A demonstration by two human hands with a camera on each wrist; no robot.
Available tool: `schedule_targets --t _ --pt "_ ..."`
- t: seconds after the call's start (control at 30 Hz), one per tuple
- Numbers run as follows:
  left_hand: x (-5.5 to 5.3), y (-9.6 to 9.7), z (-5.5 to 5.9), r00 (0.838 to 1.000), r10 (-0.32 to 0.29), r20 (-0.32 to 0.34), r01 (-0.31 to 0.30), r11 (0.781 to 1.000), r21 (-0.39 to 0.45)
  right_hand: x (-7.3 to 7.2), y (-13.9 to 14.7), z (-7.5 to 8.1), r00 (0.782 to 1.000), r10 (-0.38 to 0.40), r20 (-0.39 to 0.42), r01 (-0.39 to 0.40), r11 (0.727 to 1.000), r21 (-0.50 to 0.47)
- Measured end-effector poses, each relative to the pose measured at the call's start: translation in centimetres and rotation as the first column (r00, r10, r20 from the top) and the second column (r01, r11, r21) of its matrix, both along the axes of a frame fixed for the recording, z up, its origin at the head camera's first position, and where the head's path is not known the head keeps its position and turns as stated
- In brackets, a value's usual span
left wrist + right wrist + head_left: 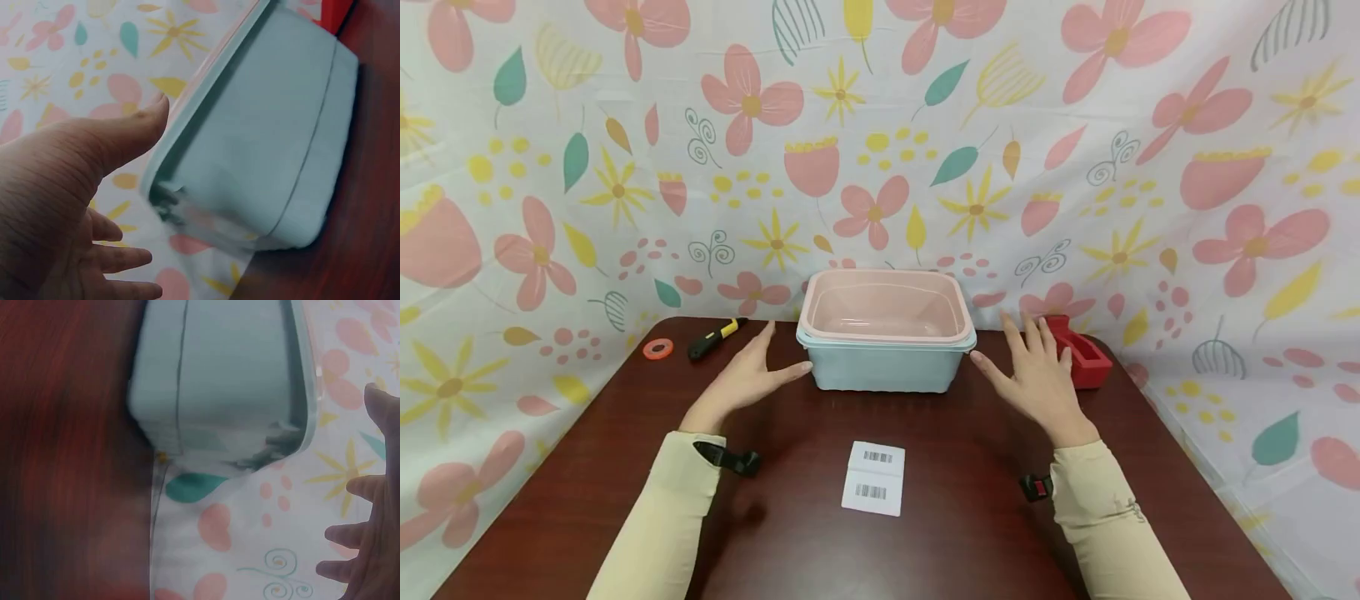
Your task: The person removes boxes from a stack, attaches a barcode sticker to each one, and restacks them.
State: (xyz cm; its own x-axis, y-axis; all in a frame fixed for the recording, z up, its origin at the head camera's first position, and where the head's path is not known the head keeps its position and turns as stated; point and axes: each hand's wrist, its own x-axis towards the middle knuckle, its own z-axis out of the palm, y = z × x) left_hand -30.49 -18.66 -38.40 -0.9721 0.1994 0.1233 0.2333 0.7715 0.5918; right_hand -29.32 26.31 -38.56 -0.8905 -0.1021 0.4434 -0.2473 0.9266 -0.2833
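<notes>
Two nested plastic bins stand at the back of the table: a pink bin [887, 312] sits inside a light blue bin [880, 368]. My left hand [743, 379] is just left of them, fingers spread and holding nothing. In the left wrist view its thumb [134, 134] points at the blue bin's rim, a little apart from it. On the other side, my right hand [1033, 379] reaches up with spread fingers, its thumb close to the blue bin's right end. The right wrist view shows its fingers [350, 534] apart from the bin.
A white paper with barcodes [874, 479] lies in front of the bins. At the back left are an orange tape roll [658, 349] and a black-and-yellow utility knife [717, 339]. A red tape dispenser [1086, 358] stands behind my right hand. A flowered cloth [880, 150] hangs behind the table.
</notes>
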Motion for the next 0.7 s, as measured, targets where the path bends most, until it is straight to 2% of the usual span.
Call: schedule_targets --t 0.07,0.13,0.23,0.3,0.4,0.53,0.63,0.7 --pt "-0.3 0.6 -0.3 0.999 -0.029 0.015 0.027 0.996 0.091 0.0 -0.3 0.1 1.000 0.020 -0.009 -0.020 1.000 -0.023" --pt "-0.6 1.3 -0.6 0.999 -0.033 0.007 0.032 0.989 0.144 -0.1 -0.6 0.3 0.999 0.041 -0.011 -0.042 0.997 -0.060" --pt "-1.1 2.2 -0.7 0.999 -0.027 -0.022 0.031 0.975 0.219 -0.9 -1.4 0.6 0.998 0.060 -0.004 -0.060 0.984 -0.166" --pt "-1.5 2.7 -0.7 0.999 -0.024 -0.041 0.034 0.964 0.264 -1.9 -2.2 0.7 0.999 0.046 0.022 -0.039 0.967 -0.251" --pt "-2.0 3.2 -0.7 0.997 -0.015 -0.079 0.037 0.958 0.283 -3.6 -3.6 0.6 0.997 -0.003 0.082 0.032 0.931 -0.365" --pt "-2.3 3.5 -1.3 0.997 -0.006 -0.082 0.031 0.951 0.307 -5.2 -5.1 0.1 0.986 -0.024 0.167 0.099 0.883 -0.460" --pt "-2.4 3.3 -1.8 0.998 -0.015 -0.065 0.036 0.938 0.344 -5.5 -5.8 0.0 0.985 -0.029 0.173 0.110 0.871 -0.479" --pt "-2.4 3.0 -2.0 0.998 -0.011 -0.068 0.035 0.933 0.358 -5.3 -6.1 0.1 0.988 -0.042 0.148 0.108 0.876 -0.471"
